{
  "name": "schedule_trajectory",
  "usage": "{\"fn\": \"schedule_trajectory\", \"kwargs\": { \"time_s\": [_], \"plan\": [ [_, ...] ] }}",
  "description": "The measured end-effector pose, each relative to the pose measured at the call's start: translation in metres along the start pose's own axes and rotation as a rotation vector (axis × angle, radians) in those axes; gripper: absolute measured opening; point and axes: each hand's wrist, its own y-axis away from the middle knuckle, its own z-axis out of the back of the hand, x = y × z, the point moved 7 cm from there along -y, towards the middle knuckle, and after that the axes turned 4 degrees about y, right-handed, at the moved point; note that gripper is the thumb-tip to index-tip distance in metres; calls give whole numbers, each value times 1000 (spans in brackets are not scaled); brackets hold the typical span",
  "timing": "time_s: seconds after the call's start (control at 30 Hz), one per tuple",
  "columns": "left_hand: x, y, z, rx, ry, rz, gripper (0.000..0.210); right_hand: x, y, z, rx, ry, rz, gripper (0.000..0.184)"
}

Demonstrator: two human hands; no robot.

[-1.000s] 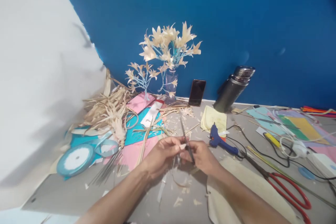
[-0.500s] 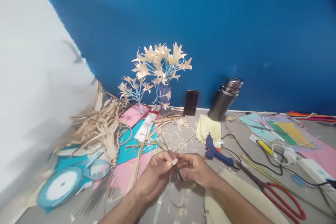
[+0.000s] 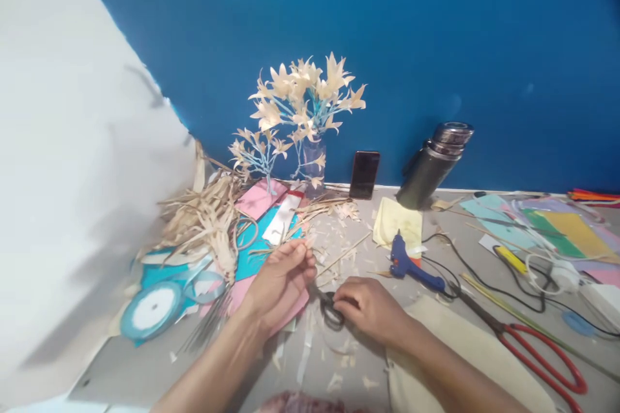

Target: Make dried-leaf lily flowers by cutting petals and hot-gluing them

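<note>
Both hands have dropped from mid-air to the tabletop [image 3: 339, 361], and the small dark scissors [image 3: 332, 311] that were held upright between them now lie flat on it. My right hand [image 3: 369, 306] rests over the scissors' handle loops with fingers curled down onto them; whether it grips them or only touches them cannot be told. My left hand [image 3: 279, 281], just left of the scissors, is loosely closed, its fingertips pinched near a pale husk strip [image 3: 310, 242]; whether it holds anything cannot be confirmed. Judged from this, cutting has paused and the tool is parked.

Around the scissors, pale cuttings litter the tabletop. Right of the scissors lies a blue glue gun [image 3: 409, 263] with its cable, and further right a pair of red-handled shears [image 3: 542, 352]. Left of the scissors sit pink and teal paper sheets [image 3: 256, 258], a light-blue ribbon spool [image 3: 151, 310] and a heap of dried husks [image 3: 203, 219].

Beyond the scissors, against the blue wall, stand a vase of husk flowers [image 3: 310, 110], a dark phone [image 3: 364, 174] and a steel flask [image 3: 433, 164].
</note>
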Motion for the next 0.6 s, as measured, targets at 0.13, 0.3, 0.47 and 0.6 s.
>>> {"fn": "schedule_trajectory", "kwargs": {
  "time_s": [0.13,0.3,0.47,0.6],
  "plan": [
    [7,7,-8,34,-35,23,26,1,1,1,-45,-100,-23,16],
    [27,10,-14,70,-305,25,26,-7,2,17,-179,-732,-92,29],
    [37,9,-11,19,-519,-59,19,-13,6,24,-259,-878,-148,29],
    [43,8,-11,90,-619,-43,17,-11,5,27,-265,-812,-167,29]
  ]
}}
